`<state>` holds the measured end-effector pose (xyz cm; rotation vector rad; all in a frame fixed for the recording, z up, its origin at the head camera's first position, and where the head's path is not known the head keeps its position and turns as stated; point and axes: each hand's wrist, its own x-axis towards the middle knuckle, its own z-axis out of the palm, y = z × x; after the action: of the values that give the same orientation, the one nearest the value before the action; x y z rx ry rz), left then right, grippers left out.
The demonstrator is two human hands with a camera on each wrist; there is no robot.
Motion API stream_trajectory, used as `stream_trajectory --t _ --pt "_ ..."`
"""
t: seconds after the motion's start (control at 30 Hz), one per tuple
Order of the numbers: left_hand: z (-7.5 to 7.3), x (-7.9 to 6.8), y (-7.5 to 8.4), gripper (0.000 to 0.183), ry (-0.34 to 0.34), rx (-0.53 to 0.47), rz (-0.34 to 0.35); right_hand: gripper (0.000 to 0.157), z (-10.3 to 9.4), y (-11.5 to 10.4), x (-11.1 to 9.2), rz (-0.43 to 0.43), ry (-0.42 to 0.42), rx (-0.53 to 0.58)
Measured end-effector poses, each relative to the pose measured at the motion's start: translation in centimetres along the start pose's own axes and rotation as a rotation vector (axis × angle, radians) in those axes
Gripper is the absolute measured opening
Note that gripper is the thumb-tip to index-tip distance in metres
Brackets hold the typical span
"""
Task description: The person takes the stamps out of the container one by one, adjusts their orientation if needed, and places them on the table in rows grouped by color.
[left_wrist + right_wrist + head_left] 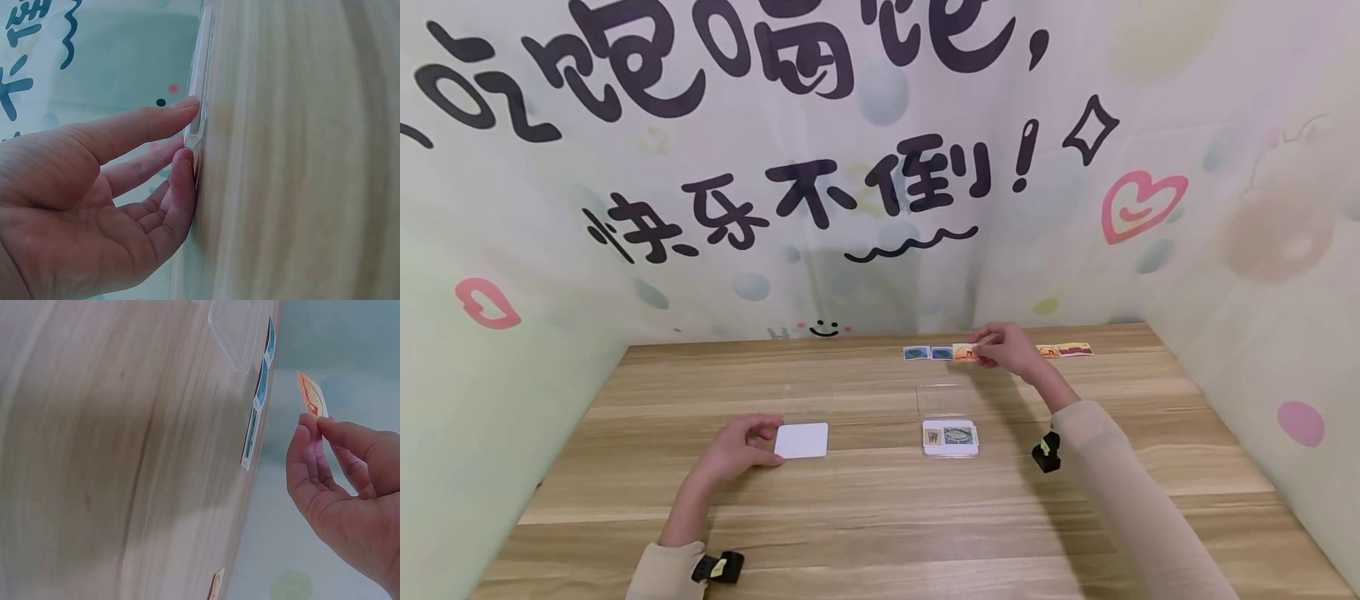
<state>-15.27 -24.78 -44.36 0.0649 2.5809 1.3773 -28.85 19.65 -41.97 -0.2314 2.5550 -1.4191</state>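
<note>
My right hand (1006,348) pinches an orange stamp (312,397) between thumb and fingertips, raised off the table over the row at the back. In that row, blue stamps (917,353) lie to the left, and an orange stamp (1048,352) and a red stamp (1077,349) to the right. My left hand (741,446) holds the left end of a clear plastic case (199,122) with a white card (802,441) in it, thumb along the near side. To its right a second clear case (950,455) holds a brown stamp (932,437) and a green stamp (958,436).
Each case has a clear lid flipped back; the right lid (943,400) lies flat behind its case. Printed cloth walls (887,283) close off the back and both sides of the wooden table (880,525).
</note>
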Motion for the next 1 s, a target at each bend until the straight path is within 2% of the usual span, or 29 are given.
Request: stream_trajectory --t 0.63,1.0 --pt "0.0 0.0 -0.1 0.056 0.008 0.012 0.005 0.025 -1.0 1.1 -0.1 -0.005 0.001 0.014" --pt "0.0 0.1 0.0 0.056 0.011 0.016 0.001 0.026 -1.6 1.1 -0.3 0.039 0.015 -0.025"
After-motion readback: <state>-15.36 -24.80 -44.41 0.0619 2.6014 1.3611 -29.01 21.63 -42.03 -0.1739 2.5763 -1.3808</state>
